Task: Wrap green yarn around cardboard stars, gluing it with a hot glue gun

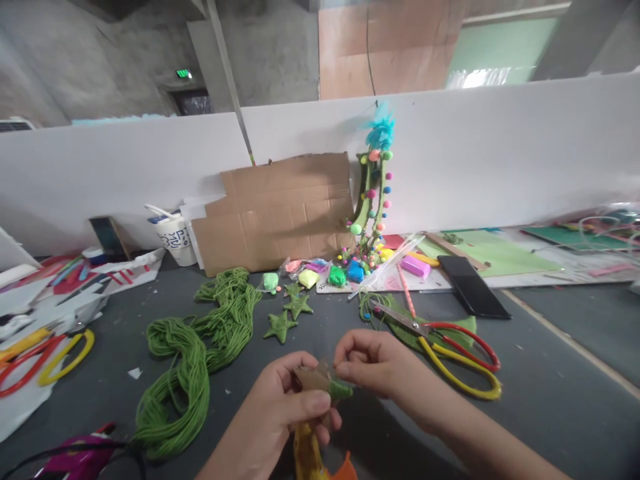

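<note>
My left hand (280, 407) grips a small piece of brown cardboard (313, 379) between thumb and fingers. One tip of it is wrapped in green yarn (341, 389). At that wrapped tip, my right hand (373, 363) is closed in a pinch; what lies between its fingers is too small to make out. Below the left hand shows a yellow and orange tool (307, 453), partly hidden. Ahead on the table lie green yarn-covered stars (280, 325). A large skein of green yarn (175, 380) spreads to the left.
Open-bladed scissors (450, 343) lie at right over green material, near a black phone (473, 287). Clay packets (337, 275) and a pompom-trimmed decoration (371, 193) stand behind, beside a cardboard sheet (280, 213) and white cup (175, 240). More scissors (47, 360) lie left.
</note>
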`<state>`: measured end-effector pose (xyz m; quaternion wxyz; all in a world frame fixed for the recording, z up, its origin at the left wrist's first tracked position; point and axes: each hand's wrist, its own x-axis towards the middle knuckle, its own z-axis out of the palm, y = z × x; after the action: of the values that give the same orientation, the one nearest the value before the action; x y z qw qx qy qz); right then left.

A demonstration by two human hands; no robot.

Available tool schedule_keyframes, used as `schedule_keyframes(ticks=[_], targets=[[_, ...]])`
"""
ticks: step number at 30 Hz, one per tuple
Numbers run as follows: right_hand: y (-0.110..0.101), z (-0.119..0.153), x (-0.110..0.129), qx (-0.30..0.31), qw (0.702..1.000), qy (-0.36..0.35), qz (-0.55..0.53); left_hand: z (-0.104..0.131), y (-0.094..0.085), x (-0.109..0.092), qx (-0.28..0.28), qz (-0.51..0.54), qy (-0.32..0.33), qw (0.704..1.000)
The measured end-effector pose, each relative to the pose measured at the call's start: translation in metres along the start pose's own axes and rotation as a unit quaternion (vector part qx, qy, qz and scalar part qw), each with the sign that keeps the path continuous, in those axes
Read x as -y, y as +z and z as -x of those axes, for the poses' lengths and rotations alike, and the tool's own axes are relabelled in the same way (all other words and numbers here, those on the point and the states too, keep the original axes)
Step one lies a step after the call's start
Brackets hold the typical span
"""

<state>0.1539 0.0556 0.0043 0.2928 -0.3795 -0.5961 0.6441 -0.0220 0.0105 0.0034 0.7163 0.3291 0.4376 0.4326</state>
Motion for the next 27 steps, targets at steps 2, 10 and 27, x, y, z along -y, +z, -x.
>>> schedule_keyframes(ticks=[2,10,27], targets=[[0.006,-0.002,-0.009,0.011,0.995,0.029,-0.094,-0.001,0.001,0.001,-0.021,0.046,-0.001,0.999],[0.03,0.005,-0.021,-0.138,0.978,-0.105,0.116,-0.008,-0.003,0.007,-0.073,0.064,0.03,0.995],[0.035,0.01,-0.029,-0.14,0.796,-0.315,0.498,-0.007,-0.003,0.007,-0.187,-0.113,0.141,0.966]])
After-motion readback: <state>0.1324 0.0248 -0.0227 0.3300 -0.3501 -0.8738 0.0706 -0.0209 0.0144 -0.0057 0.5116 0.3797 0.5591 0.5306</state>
